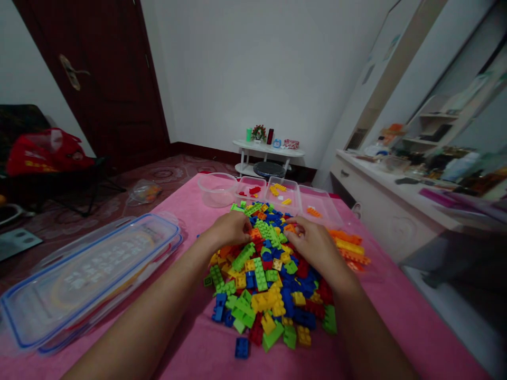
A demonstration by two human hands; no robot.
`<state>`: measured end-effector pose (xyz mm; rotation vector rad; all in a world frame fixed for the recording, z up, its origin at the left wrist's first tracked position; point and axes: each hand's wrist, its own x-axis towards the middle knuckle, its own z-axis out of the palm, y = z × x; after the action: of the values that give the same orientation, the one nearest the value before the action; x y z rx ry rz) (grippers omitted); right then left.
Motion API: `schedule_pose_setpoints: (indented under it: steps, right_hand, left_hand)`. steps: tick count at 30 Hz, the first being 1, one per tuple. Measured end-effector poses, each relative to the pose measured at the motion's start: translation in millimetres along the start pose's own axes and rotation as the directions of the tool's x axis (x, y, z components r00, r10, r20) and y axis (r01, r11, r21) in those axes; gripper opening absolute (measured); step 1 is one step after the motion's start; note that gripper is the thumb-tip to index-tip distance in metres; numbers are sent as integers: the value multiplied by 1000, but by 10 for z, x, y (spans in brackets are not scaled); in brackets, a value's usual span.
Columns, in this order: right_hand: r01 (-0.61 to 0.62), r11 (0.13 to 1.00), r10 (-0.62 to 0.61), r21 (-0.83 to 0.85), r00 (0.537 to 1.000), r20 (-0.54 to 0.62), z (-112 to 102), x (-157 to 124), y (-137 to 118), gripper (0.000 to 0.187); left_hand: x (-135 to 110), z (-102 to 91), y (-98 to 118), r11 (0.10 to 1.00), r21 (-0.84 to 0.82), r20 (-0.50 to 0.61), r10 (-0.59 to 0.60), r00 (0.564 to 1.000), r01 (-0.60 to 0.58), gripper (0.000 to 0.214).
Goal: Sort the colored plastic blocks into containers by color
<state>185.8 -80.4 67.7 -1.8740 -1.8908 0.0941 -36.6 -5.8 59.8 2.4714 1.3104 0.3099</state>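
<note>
A heap of toy building bricks point(259, 274) in green, blue, yellow, red and orange lies on the pink-covered table. At its left upper side is my left hand point(233, 228), its fingers curled down into the bricks. An orange-red brick point(255, 234) touches those fingertips, but what they hold, if anything, is hidden. Across the heap, my right hand point(315, 240) pinches a small orange brick point(291, 228) between thumb and fingers. Behind the heap, clear containers hold a few sorted bricks: red bricks point(254, 190), yellow bricks point(279, 187) and orange bricks point(313, 211).
A round clear tub point(217, 191) stands at the table's back left. Clear lids with blue rims point(91, 264) lie stacked at left. Long orange and yellow bricks point(350, 247) lie beyond my right wrist. A cluttered white dresser point(396, 195) flanks the table's right side.
</note>
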Motion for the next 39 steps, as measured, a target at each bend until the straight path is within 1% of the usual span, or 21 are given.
schedule_pose_setpoints:
  steps: [2,4,6,8,10,12,14,16,19,21,23,24,25,26,27,28,29,31,32,36,39]
  right_hand:
    - [2,1000,-2,3,1000,-8,1,-23,-51,34]
    - [16,999,-15,30,1000,-15,-2,-47,-104,36]
    - [35,996,-34,84,999,-13,-1,-70,-156,39]
    - [49,981,-47,185,999,-13,11,-91,-202,44]
    - [57,933,-67,355,998,16,33,-110,-243,47]
    - [31,836,-98,548,991,94,52,-127,-277,50]
    - [-29,735,-123,677,977,175,55,-138,-303,50]
    - [-57,691,-129,720,971,201,34,-137,-314,45]
    - [-24,716,-116,697,982,152,-39,-101,-259,34]
    - [-9,761,-53,649,996,76,-111,-57,-128,32]
    - [-15,845,67,534,995,-78,-190,-6,96,32]
    - [-39,902,129,431,975,-183,-229,20,237,31]
    - [-98,949,189,299,937,-293,-266,45,389,31]
    - [-191,969,236,157,900,-367,-299,68,545,31]
    - [-296,955,281,15,885,-372,-330,89,696,34]
    - [-365,926,314,-99,888,-336,-358,107,833,37]
    - [-381,906,326,-184,906,-272,-386,122,952,40]
    - [-350,892,326,-285,937,-127,-444,141,1121,44]
    - [-332,890,324,-313,943,-79,-477,145,1171,44]
    - [-330,821,368,-467,930,-11,-583,119,1223,32]
    - [-281,777,407,-563,907,109,-563,67,1209,24]
  left_hand:
    - [-9,-57,-18,1000,21,-25,-17,1000,17,15]
    - [-12,-131,-44,998,-21,-62,-56,996,55,19]
    - [-13,-192,-38,988,-143,-80,-75,994,63,25]
    - [-22,-219,23,952,-305,-55,-41,998,22,29]
    - [-39,-215,130,881,-473,-8,34,999,-34,30]
    - [-61,-194,246,798,-598,16,105,994,-74,30]
    - [-79,-169,334,746,-660,15,133,991,-90,32]
    - [-86,-143,375,727,-681,21,144,989,-92,34]
    - [-65,-90,356,719,-688,23,158,987,-99,38]
    - [-37,-57,314,736,-667,-24,130,991,-112,38]
    - [-12,-44,273,755,-644,-82,89,993,-121,36]
    - [-5,-49,258,760,-637,-102,76,992,-124,35]
    - [-2,-61,250,761,-635,-115,74,991,-131,33]
    - [-3,-77,247,760,-634,-124,79,989,-140,32]
    - [-8,-97,250,758,-634,-131,86,988,-150,31]
    - [-15,-115,257,756,-635,-140,90,986,-159,30]
    - [-23,-132,265,754,-635,-150,92,984,-168,30]
    - [-35,-154,275,754,-632,-166,94,982,-178,28]
    - [-38,-160,272,758,-626,-174,92,980,-182,28]
    - [-24,-178,212,777,-597,-225,77,971,-200,27]
    - [-10,-201,160,771,-608,-246,49,968,-193,27]
